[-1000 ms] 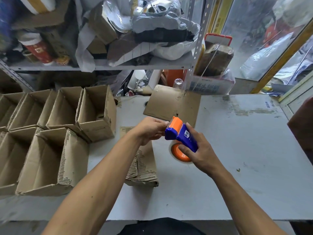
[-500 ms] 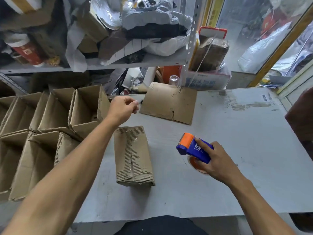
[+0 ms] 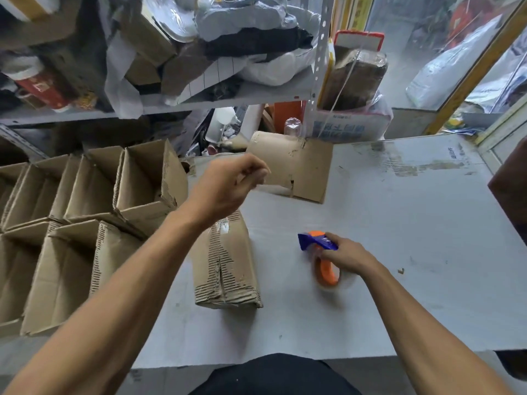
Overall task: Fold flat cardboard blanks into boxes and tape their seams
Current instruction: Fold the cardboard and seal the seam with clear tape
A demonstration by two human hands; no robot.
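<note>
Grey tabletop [image 3: 399, 223] fills the middle ground, with cluttered shelves [image 3: 199, 101] at 12 o'clock. Nearest, the right hand [image 3: 346, 253] grips a blue-and-orange tape dispenser [image 3: 320, 252] at 4 o'clock. A taped box [image 3: 228, 266] lies at centre. Above its far end, the left hand [image 3: 228, 185] hovers, fingers curled, pinching something too blurred to identify. Open boxes [image 3: 85, 209] crowd 9 o'clock. A flat blank [image 3: 293, 169] lies at 12.

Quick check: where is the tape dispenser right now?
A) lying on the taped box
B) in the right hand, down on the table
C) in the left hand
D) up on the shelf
B: the right hand holds the tape dispenser low on the table, beside the taped box.
</note>
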